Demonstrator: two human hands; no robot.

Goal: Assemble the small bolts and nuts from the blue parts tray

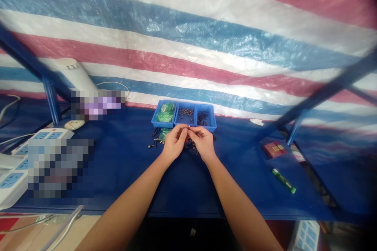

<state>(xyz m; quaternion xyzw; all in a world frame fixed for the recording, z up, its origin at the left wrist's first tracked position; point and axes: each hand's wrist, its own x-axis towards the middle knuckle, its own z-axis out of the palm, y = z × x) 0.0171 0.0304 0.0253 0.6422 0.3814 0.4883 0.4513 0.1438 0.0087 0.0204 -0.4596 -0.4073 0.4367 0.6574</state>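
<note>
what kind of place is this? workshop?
Likely a small, makeshift assembly bench. Three blue parts bins hold small components, more loose parts lie on the blue table, and a striped tarp serves as the back wall. Both hands, left hand and right hand, pinch a tiny part.

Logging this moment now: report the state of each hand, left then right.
Left hand: fingers pinched shut on a small dark part held between both hands.
Right hand: fingers pinched shut on the same small dark part, just before the blue bins.
</note>
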